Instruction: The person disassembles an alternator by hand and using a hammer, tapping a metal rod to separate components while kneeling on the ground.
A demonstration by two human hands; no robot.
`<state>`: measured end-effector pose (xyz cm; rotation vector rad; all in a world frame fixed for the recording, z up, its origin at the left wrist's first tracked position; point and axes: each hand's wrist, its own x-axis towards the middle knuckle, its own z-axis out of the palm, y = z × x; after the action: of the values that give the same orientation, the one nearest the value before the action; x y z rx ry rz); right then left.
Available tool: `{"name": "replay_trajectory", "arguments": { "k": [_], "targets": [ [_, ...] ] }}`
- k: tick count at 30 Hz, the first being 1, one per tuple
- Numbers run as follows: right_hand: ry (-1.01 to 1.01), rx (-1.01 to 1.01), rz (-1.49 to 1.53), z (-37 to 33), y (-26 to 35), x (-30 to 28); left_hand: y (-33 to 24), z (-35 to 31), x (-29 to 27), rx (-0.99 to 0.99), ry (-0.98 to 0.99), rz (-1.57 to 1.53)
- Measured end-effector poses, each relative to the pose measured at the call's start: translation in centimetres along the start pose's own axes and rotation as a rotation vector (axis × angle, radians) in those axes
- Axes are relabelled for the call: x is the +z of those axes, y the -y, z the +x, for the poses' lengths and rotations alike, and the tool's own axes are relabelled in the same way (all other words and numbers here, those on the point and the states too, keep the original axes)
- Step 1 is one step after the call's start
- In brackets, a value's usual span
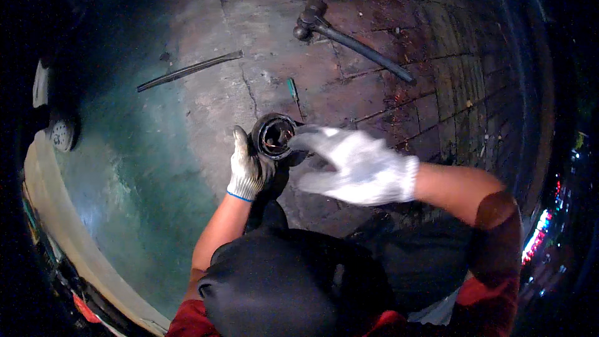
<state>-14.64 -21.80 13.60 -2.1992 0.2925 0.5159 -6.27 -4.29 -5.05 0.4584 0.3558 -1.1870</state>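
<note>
My left hand [251, 170], in a white knit glove with a blue cuff edge, grips a dark, round, hollow metal part [256, 135] from its left and lower side. Copper-coloured strands [272, 144] show inside its opening; it looks like a small motor casing. My right hand [359, 168], also gloved in white and smeared by motion, reaches in from the right. Its forefinger comes up to the part's right rim, while the thumb is apart below. Whether the fingertips touch the rim or a strand cannot be made out.
Just beyond the part lies a green-handled screwdriver [292, 89]. A ball-headed hammer [359, 46] rests farther off to the right on the worn floor [206, 109]. At the left is a long dark metal bar [189, 71]. Copper-coloured scraps [397, 98] are scattered below the hammer.
</note>
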Motion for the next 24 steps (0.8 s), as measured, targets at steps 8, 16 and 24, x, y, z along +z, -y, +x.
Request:
{"name": "replay_trajectory", "arguments": {
  "k": [8,16,24],
  "targets": [
    [-0.023,0.428,0.174,1.5,-3.9,3.6,0.6,-0.8,-0.5,0.095,0.023,0.439],
    [0.035,0.301,0.626,1.8,-5.0,4.1,-0.1,-1.4,-2.0,0.253,-0.116,0.781],
    [0.731,0.315,0.514,1.4,-4.3,2.5,0.6,-2.2,3.4,0.182,-0.051,0.984]
  ]
}}
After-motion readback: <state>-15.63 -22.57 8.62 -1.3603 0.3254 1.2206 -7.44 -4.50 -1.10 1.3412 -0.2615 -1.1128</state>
